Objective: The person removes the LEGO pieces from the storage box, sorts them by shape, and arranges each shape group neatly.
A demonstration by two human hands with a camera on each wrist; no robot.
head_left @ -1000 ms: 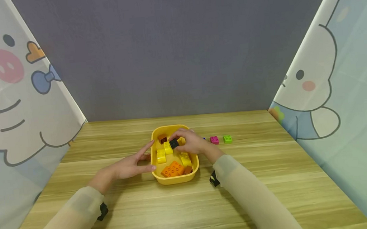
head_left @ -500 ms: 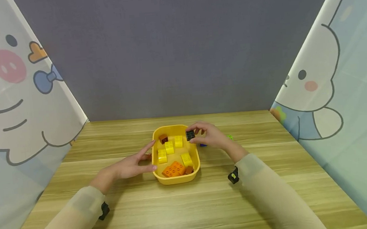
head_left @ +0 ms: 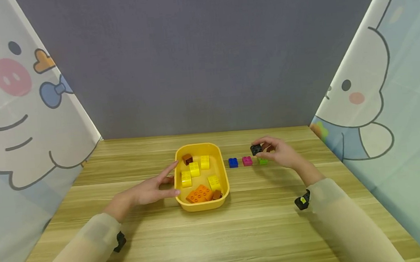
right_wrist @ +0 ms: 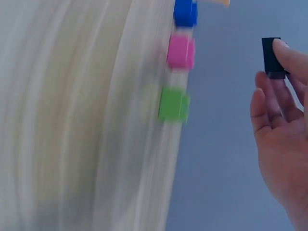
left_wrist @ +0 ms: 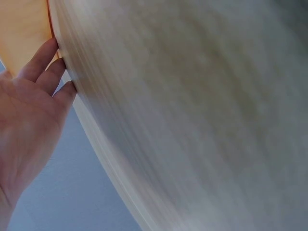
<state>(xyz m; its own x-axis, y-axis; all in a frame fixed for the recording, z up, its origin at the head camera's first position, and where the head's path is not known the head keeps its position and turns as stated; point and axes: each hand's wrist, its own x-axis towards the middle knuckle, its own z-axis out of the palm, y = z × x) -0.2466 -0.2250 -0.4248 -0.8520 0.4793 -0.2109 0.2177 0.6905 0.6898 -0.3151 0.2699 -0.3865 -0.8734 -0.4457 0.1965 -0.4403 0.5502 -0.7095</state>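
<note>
My right hand (head_left: 282, 153) pinches a black toy building brick (head_left: 256, 149) between thumb and fingers, held up off the table. In the head view it overlaps the green brick (head_left: 263, 161). To the left of that lie a pink brick (head_left: 247, 161) and a blue brick (head_left: 233, 162), all in one row. With fingers spread and nearly straight, my left hand (head_left: 146, 191) rests against the left side of a yellow tub (head_left: 203, 206). Inside the tub are several yellow bricks (head_left: 194, 169), orange bricks (head_left: 199, 194) and brown bricks (head_left: 188, 159).
The wooden table (head_left: 211, 246) runs back to a dark grey wall (head_left: 197, 58). Printed cloth panels with cartoon animals stand on the left (head_left: 26, 104) and right (head_left: 361, 78). The row of loose bricks sits right of the tub.
My right hand has lifted the black brick out of the tub and carried it right, past the blue and pink bricks. My left hand stays at the tub.
</note>
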